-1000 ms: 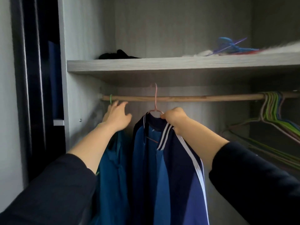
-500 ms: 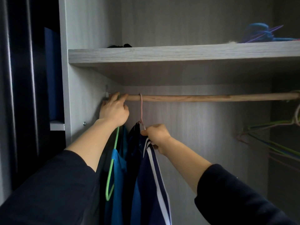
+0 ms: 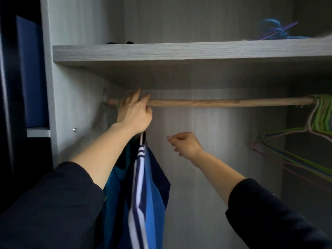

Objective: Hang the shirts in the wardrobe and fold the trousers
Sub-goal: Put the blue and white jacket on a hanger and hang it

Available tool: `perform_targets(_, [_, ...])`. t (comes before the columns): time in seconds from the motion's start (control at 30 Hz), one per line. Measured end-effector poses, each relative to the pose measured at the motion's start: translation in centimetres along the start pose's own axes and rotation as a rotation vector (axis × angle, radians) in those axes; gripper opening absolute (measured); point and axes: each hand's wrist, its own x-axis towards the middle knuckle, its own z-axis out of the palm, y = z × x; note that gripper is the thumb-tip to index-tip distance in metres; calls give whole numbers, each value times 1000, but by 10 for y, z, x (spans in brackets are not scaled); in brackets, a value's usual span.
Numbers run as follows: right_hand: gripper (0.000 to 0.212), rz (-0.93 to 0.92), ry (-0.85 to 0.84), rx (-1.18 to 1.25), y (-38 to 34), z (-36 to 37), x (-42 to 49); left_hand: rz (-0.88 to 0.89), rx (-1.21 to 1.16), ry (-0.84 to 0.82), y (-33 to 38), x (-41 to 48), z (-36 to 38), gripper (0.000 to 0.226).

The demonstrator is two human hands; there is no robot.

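Note:
A blue shirt (image 3: 150, 178) with navy panels and white stripes hangs edge-on from the wooden rod (image 3: 215, 102) near its left end. A teal shirt (image 3: 115, 177) hangs just behind it, mostly hidden by my left arm. My left hand (image 3: 133, 112) is wrapped over the rod right above both shirts and covers the hanger hooks. A pale hanger neck (image 3: 141, 138) shows below my palm. My right hand (image 3: 186, 143) hovers to the right of the blue shirt, fingers curled, holding nothing and touching nothing.
Several empty green and pink hangers (image 3: 321, 115) bunch at the rod's right end. The grey shelf (image 3: 179, 51) above carries a blue tangle (image 3: 271, 29) and a dark item (image 3: 129, 42). The wardrobe's side panel (image 3: 71, 105) stands close on the left.
My right hand has let go of the blue shirt's collar and drawn back to the right. My left hand has slid right along the rod, over the pink hanger's hook. The shirt hangs edge-on.

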Motion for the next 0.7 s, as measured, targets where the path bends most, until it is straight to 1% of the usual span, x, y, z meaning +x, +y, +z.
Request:
perform_targets(0.1, [27,-93,144,-181,18,-43,-7,113,-49,-19,53,-5,13,53])
perform_targets(0.17, [27,-138,235,-344,28,-73,-13,173,-101,-40,90,-10,24,54])
perform_targets(0.27, [28,-143,298,-610,40,-122,-26,223,-156,-77,141,-14,41,55])
perform_targets(0.47, [23,-221,452,-1296,58,-225,-54,277,-191,-62,209,-3,73,59])
perform_targets(0.57, [24,-187,542,-1489,61,-270,-65,279,-212,17,224,1,90,59])
perform_targets(0.63, [25,-122,545,-1601,66,-292,-71,279,-231,100,226,-1,99,60])
perform_targets(0.7, [33,-95,530,-1719,71,-309,-74,295,-256,157,225,-2,105,61])
